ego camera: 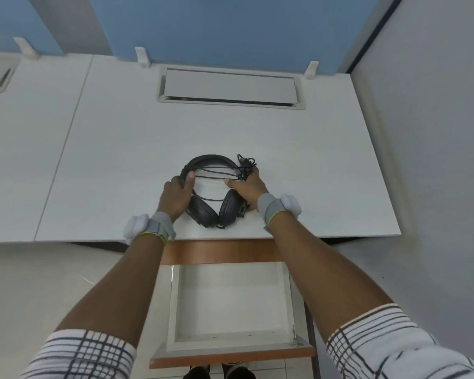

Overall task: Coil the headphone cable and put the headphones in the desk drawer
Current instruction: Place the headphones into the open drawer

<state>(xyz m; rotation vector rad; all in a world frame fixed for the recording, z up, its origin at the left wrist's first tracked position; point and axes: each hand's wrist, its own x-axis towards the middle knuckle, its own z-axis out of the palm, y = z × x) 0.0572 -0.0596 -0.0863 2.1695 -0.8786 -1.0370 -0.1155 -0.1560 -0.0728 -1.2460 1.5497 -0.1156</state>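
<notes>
While lying near the worktop's (121, 149) front edge, black headphones (212, 209) with wound cable (219, 173): left hand (175, 198) and right hand (248, 191) grasping opposite sides; drawer (230, 302) open below.

White tabletop (121, 149) with closed cable hatch (230, 87), backed by blue partition (230, 26); grey wall (435, 132) at right.
</notes>
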